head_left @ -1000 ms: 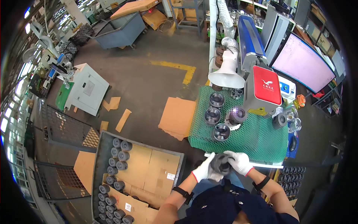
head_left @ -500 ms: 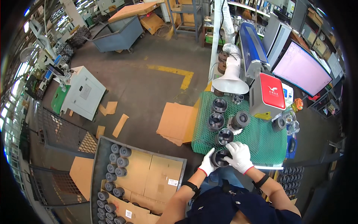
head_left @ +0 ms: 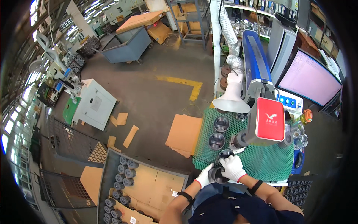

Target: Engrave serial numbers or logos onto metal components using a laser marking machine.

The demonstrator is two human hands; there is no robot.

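Note:
I wear white gloves on both hands. My left hand (head_left: pixel 204 177) is closed round the side of a dark grey piston (head_left: pixel 216 177) at the near edge of the green mesh mat (head_left: pixel 257 164). On the same piston, from the right, rests my right hand (head_left: pixel 232 168) with its fingers curled over the rim. A second piston (head_left: pixel 225 153) stands just beyond those fingers, partly covered by them. Two more pistons, the nearer one (head_left: pixel 216 140) and the farther one (head_left: pixel 221 124), stand open side up behind it. Another piston (head_left: pixel 240 138) lies on its side by the red-topped machine head (head_left: pixel 270 119).
A white funnel hood (head_left: pixel 232 98) hangs over the mat's far end. A blue machine arm (head_left: pixel 256 56) and a monitor (head_left: pixel 311 77) stand at the right. To my left, a grey bin (head_left: pixel 143 159) holds cardboard and several pistons. Flat cardboard (head_left: pixel 184 133) lies on the floor.
The whole view has shifted, with the scene now lower and farther right. The piston in my hands has tilted and shows more of its side. Both hands have stayed on it.

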